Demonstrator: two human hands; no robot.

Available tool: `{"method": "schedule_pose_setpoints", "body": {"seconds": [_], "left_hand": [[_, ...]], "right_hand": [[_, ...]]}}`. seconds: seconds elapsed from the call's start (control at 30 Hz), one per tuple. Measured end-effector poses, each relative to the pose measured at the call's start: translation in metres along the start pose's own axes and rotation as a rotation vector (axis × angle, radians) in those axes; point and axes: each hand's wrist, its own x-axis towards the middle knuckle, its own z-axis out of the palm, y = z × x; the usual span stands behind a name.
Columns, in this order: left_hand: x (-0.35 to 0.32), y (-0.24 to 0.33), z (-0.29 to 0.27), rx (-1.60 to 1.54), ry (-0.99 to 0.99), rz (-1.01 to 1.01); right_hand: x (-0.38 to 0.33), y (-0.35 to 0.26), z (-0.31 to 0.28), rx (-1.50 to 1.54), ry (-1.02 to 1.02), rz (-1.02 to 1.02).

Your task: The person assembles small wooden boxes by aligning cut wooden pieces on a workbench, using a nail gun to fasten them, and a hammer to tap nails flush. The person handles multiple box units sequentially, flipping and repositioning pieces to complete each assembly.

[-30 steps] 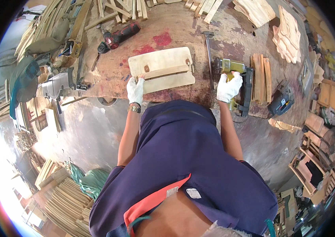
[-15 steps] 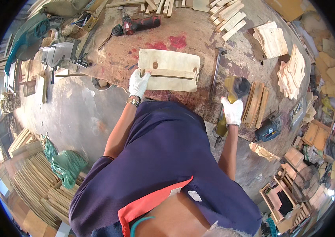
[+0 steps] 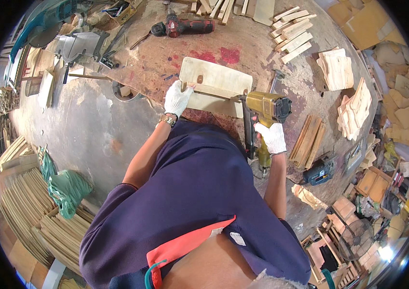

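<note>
My left hand [image 3: 177, 98], in a white knit glove, is closed on the left end of a narrow wooden strip [image 3: 218, 91]. That strip lies across a pale wooden panel [image 3: 218, 71] with rounded corners and dark knots. In my gloved right hand [image 3: 273, 137] is the grip of a yellow-and-black nail gun [image 3: 261, 103]. Its nose is at the strip's right end; whether it touches the wood I cannot tell. Behind the nail gun a hammer [image 3: 276, 79] is partly hidden.
A red-and-black cordless power tool [image 3: 185, 28] rests on the stained workbench [image 3: 141, 60]. Cut wooden strips [image 3: 305, 139] lie right of the nail gun, near a blue jigsaw [image 3: 321, 169]. Wavy-edged boards [image 3: 337, 70] are stacked farther right. At far left stands a mitre saw [image 3: 45, 33].
My right hand has swung the nail gun left and up from beside the strips to the right end of the wooden strip. The left hand keeps its hold on the strip.
</note>
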Motion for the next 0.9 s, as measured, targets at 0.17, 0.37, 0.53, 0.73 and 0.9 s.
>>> {"method": "schedule_pose_setpoints", "body": {"seconds": [0.17, 0.37, 0.53, 0.73, 0.9], "left_hand": [[-0.003, 0.006, -0.004, -0.010, -0.043, -0.025], [-0.002, 0.006, -0.002, -0.028, -0.005, -0.006], [0.001, 0.001, -0.002, -0.031, -0.036, 0.011], [-0.004, -0.002, -0.005, 0.070, -0.024, 0.097], [-0.008, 0.001, -0.005, 0.136, 0.006, 0.127]], "right_hand": [[0.001, -0.013, 0.006, -0.107, -0.026, 0.038], [0.006, -0.042, 0.034, -0.190, -0.087, -0.032], [0.006, -0.057, 0.043, -0.338, -0.136, -0.134], [0.010, -0.074, 0.061, -0.217, -0.200, -0.097], [0.018, -0.078, 0.076, -0.197, -0.233, -0.164]]}}
